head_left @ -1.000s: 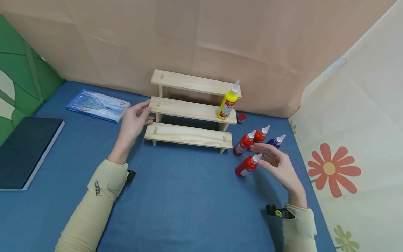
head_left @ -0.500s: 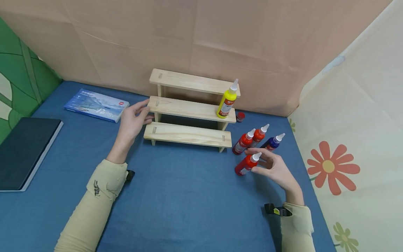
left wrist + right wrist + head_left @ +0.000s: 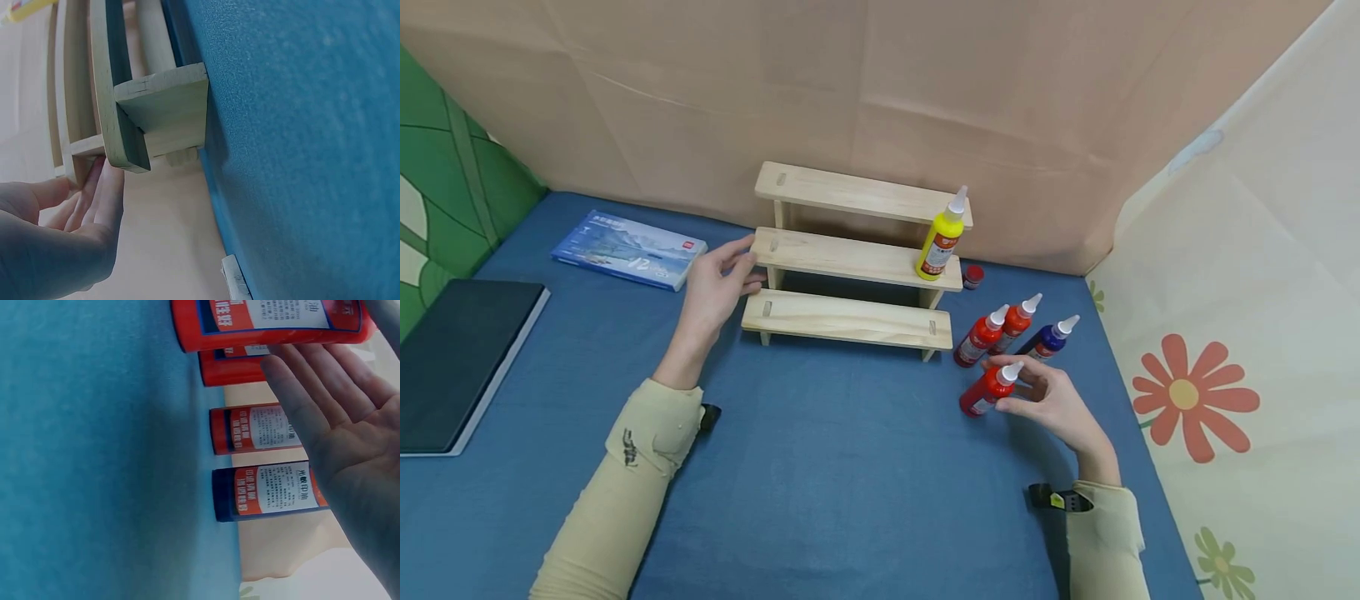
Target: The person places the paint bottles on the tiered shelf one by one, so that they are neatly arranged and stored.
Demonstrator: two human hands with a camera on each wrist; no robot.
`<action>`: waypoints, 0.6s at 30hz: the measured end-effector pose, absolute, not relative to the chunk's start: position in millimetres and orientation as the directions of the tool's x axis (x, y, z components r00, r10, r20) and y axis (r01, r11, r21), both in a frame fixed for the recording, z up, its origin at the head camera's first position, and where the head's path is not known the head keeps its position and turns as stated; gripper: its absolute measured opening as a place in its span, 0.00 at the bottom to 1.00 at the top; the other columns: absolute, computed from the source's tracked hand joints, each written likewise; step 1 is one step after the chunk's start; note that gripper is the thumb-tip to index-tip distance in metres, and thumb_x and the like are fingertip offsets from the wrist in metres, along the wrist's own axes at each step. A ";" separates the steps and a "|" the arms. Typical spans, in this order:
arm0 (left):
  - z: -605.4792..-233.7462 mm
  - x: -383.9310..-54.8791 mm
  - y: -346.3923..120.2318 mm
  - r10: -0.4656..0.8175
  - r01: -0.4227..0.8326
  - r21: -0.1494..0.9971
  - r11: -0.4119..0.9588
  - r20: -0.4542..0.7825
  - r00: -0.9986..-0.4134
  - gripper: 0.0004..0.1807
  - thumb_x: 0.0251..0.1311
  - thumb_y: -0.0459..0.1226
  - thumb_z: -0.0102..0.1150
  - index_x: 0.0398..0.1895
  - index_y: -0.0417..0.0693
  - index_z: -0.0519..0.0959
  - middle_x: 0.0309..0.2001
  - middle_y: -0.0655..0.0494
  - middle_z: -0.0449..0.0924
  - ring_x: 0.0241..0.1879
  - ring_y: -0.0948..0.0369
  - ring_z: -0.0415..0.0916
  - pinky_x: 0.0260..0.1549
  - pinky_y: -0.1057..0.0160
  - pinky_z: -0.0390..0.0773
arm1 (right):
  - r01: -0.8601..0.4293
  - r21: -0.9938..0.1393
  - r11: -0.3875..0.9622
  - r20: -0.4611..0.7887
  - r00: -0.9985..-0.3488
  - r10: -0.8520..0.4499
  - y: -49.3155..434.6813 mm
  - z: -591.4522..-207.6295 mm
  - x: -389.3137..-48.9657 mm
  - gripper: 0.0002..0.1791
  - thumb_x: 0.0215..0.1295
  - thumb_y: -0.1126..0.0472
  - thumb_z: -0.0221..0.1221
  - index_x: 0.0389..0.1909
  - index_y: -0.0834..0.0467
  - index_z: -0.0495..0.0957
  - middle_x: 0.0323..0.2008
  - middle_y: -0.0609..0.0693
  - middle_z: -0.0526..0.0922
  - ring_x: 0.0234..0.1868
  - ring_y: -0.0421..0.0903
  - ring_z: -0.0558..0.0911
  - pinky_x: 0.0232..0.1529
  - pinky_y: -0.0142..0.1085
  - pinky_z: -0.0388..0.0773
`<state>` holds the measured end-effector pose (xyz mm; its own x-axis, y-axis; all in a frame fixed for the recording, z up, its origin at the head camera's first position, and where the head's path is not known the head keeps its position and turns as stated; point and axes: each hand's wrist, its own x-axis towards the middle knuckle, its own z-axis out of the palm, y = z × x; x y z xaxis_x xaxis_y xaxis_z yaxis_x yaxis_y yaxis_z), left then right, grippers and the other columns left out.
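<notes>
A three-step wooden display shelf (image 3: 850,321) stands against the back. My left hand (image 3: 713,287) is at its left end; in the left wrist view the thumb and fingers (image 3: 109,197) pinch the end of the middle step. On that step, at the right, stands a yellow bottle (image 3: 938,246) with a white nozzle. My right hand (image 3: 1052,400) is around a red bottle (image 3: 985,393) standing on the cloth, its fingers (image 3: 300,400) extended behind the bottle and the thumb on the near side. Two more red-orange bottles (image 3: 979,337) and a dark blue bottle (image 3: 1047,340) stand just beyond.
A small red-capped jar (image 3: 973,277) stands right of the shelf. To the left lie a blue boxed item (image 3: 632,250) and a dark book (image 3: 467,367). Blue cloth (image 3: 835,483) covers the table; a brown sheet hangs behind and a flowered panel borders the right.
My right hand has moved slightly left and in around the nearest red bottle, uncovering more of the blue bottle. My left hand stays at the shelf's end.
</notes>
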<state>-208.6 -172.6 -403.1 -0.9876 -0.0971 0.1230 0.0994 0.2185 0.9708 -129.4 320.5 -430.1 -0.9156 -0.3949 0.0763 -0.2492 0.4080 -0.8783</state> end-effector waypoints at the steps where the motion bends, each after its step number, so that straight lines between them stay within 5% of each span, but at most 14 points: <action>1: -403.2 -208.6 -172.5 -0.097 0.099 0.971 0.217 0.122 -0.988 0.25 0.86 0.37 0.49 0.80 0.40 0.68 0.70 0.34 0.75 0.57 0.39 0.83 0.50 0.68 0.87 | -0.254 -0.881 0.400 0.084 -0.914 -0.396 320.8 -431.7 -129.7 0.31 0.67 0.70 0.71 0.71 0.61 0.77 0.68 0.59 0.79 0.65 0.38 0.79 0.62 0.32 0.81; 18: -402.5 -208.3 -172.4 -0.096 0.088 0.970 0.228 0.112 -0.989 0.26 0.86 0.38 0.48 0.80 0.39 0.67 0.70 0.34 0.75 0.58 0.38 0.83 0.50 0.68 0.87 | -0.288 -0.878 0.382 0.145 -0.921 -0.362 318.7 -439.6 -126.7 0.25 0.67 0.72 0.71 0.65 0.66 0.80 0.58 0.45 0.87 0.58 0.37 0.85 0.56 0.31 0.85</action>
